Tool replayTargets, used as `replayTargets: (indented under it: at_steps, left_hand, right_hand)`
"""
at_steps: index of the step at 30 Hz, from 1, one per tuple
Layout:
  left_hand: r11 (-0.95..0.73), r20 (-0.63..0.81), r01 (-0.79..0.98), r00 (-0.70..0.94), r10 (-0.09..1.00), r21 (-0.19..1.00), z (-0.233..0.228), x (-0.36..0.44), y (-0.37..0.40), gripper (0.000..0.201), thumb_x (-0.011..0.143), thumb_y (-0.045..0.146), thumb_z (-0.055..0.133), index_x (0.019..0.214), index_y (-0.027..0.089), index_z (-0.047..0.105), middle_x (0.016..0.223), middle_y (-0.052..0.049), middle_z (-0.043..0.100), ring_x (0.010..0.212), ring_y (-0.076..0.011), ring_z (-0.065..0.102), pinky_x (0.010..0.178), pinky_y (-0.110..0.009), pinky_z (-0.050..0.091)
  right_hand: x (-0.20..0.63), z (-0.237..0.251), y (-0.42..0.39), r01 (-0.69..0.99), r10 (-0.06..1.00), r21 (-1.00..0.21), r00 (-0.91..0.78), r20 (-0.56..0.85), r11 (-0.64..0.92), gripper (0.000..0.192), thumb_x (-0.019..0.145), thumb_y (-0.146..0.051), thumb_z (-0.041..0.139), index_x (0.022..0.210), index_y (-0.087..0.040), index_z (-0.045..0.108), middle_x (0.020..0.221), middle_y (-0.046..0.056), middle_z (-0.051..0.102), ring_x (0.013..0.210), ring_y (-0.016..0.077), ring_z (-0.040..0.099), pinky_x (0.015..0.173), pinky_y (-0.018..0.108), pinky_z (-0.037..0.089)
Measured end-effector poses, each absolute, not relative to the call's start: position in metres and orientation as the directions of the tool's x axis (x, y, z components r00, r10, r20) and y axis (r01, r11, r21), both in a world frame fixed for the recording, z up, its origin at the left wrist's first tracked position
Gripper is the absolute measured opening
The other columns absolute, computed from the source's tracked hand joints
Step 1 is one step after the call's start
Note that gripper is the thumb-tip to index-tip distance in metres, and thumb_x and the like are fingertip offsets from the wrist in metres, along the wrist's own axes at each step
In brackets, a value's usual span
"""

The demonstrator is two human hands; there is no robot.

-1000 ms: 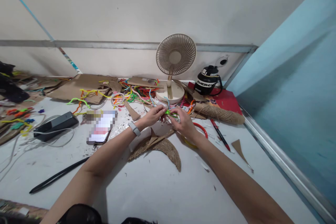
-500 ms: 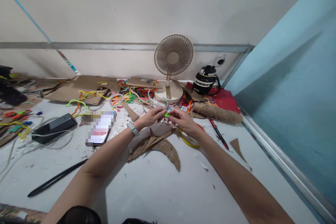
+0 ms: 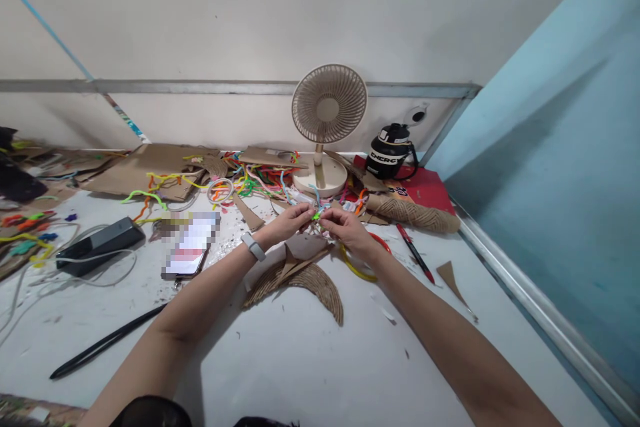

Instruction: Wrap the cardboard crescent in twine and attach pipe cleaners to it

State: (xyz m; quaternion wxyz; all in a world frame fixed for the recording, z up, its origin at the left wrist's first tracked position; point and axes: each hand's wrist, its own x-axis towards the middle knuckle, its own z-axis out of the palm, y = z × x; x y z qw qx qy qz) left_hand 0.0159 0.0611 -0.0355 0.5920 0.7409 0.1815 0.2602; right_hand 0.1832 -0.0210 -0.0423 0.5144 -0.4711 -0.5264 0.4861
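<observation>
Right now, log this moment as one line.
left hand: pinching green pipe cleaner | right hand: pinching same | near: fan, woven cardboard piece

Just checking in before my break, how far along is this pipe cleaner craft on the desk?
Done: cut cardboard shapes lie on the desk. In hand: the left hand and right hand pinch a small green pipe cleaner piece between them. Left: a heap of loose pipe cleaners by the fan lies unused.

Over the white table [image 3: 300,360], the left hand [image 3: 287,221] and right hand [image 3: 350,230] pinch a green pipe cleaner [image 3: 317,215] between their fingertips, just before a small desk fan [image 3: 327,107] and above a woven crescent piece [image 3: 305,280].
</observation>
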Motion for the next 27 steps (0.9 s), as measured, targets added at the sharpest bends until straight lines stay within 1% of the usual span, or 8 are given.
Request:
replayTargets:
  at_steps: [3, 12, 16, 19, 21, 22, 24, 27]
  left_hand:
    - [-0.223, 0.187, -0.069, 0.803, 0.566, 0.972, -0.036, 0.017, 0.06, 0.05, 0.082, 0.067, 0.051, 0.07, 0.018, 0.045, 0.055, 0.005, 0.044, 0.05, -0.0084, 0.039, 0.05, -0.023, 0.032]
    - [-0.284, 0.27, -0.126, 0.79, 0.55, 0.95, -0.038, 0.018, 0.056, 0.047, 0.086, 0.063, 0.049, 0.072, 0.018, 0.044, 0.056, 0.006, 0.043, 0.05, -0.0078, 0.038, 0.051, -0.023, 0.032]
    - [-0.284, 0.252, -0.096, 0.768, 0.589, 0.954, -0.038, 0.019, 0.056, 0.046, 0.085, 0.062, 0.051, 0.071, 0.018, 0.045, 0.055, 0.006, 0.042, 0.05, -0.0078, 0.037, 0.051, -0.023, 0.031]
    - [-0.196, 0.171, -0.055, 0.747, 0.643, 0.979, -0.038, 0.021, 0.055, 0.046, 0.084, 0.061, 0.053, 0.07, 0.018, 0.045, 0.053, 0.006, 0.041, 0.049, -0.0077, 0.036, 0.049, -0.023, 0.029]
    - [-0.083, 0.096, -0.054, 0.74, 0.665, 0.995, -0.038, 0.023, 0.054, 0.045, 0.082, 0.06, 0.056, 0.07, 0.018, 0.045, 0.052, 0.007, 0.04, 0.048, -0.0072, 0.034, 0.048, -0.022, 0.026]
    - [-0.026, 0.061, -0.058, 0.737, 0.674, 0.998, -0.038, 0.024, 0.053, 0.045, 0.081, 0.059, 0.058, 0.069, 0.018, 0.046, 0.052, 0.007, 0.039, 0.047, -0.0068, 0.033, 0.047, -0.022, 0.025]
    - [0.071, 0.001, -0.07, 0.721, 0.693, 0.995, -0.037, 0.026, 0.05, 0.044, 0.077, 0.056, 0.064, 0.068, 0.017, 0.046, 0.052, 0.007, 0.039, 0.047, -0.006, 0.033, 0.047, -0.021, 0.024]
    - [0.261, -0.116, -0.107, 0.694, 0.71, 0.959, -0.034, 0.029, 0.046, 0.039, 0.075, 0.045, 0.07, 0.066, 0.016, 0.046, 0.052, 0.008, 0.037, 0.045, -0.0048, 0.031, 0.045, -0.02, 0.022]
  right_hand:
    - [0.189, -0.044, -0.02, -0.035, 0.996, -0.998, -0.058, 0.06, 0.058, 0.029, 0.073, -0.044, 0.075, 0.081, -0.018, 0.065, 0.065, -0.004, 0.054, 0.054, 0.0075, 0.041, 0.051, 0.023, 0.028]
    - [0.194, -0.047, -0.018, -0.149, 0.992, -0.989, -0.122, 0.031, 0.012, 0.029, 0.069, -0.042, 0.078, 0.078, -0.018, 0.066, 0.061, -0.005, 0.048, 0.052, 0.0066, 0.035, 0.049, 0.022, 0.026]
    - [0.19, -0.044, -0.019, -0.102, 0.996, -0.994, -0.067, 0.055, 0.048, 0.028, 0.071, -0.043, 0.076, 0.077, -0.018, 0.065, 0.061, -0.005, 0.049, 0.051, 0.0073, 0.038, 0.05, 0.023, 0.029]
    - [0.187, -0.041, -0.02, 0.041, 0.991, -0.99, -0.014, 0.132, 0.133, 0.025, 0.077, -0.043, 0.07, 0.079, -0.019, 0.064, 0.065, -0.003, 0.055, 0.057, 0.0106, 0.047, 0.056, 0.025, 0.037]
    - [0.185, -0.039, -0.022, 0.212, 0.975, -0.953, -0.003, 0.221, 0.217, 0.021, 0.082, -0.04, 0.063, 0.081, -0.019, 0.064, 0.068, -0.001, 0.059, 0.062, 0.0136, 0.052, 0.06, 0.027, 0.041]
    - [0.184, -0.038, -0.022, 0.319, 0.96, -0.91, -0.001, 0.279, 0.265, 0.019, 0.084, -0.038, 0.06, 0.082, -0.019, 0.064, 0.07, 0.0, 0.061, 0.065, 0.0148, 0.054, 0.063, 0.028, 0.042]
    - [0.184, -0.039, -0.024, 0.537, 0.911, -0.763, -0.024, 0.413, 0.36, 0.015, 0.089, -0.031, 0.055, 0.085, -0.02, 0.064, 0.076, 0.002, 0.064, 0.07, 0.0169, 0.057, 0.067, 0.03, 0.044]
    - [0.184, -0.043, -0.026, 0.772, 0.804, -0.447, -0.135, 0.58, 0.452, 0.018, 0.093, -0.023, 0.048, 0.091, -0.018, 0.065, 0.086, 0.008, 0.067, 0.08, 0.0199, 0.059, 0.073, 0.032, 0.044]
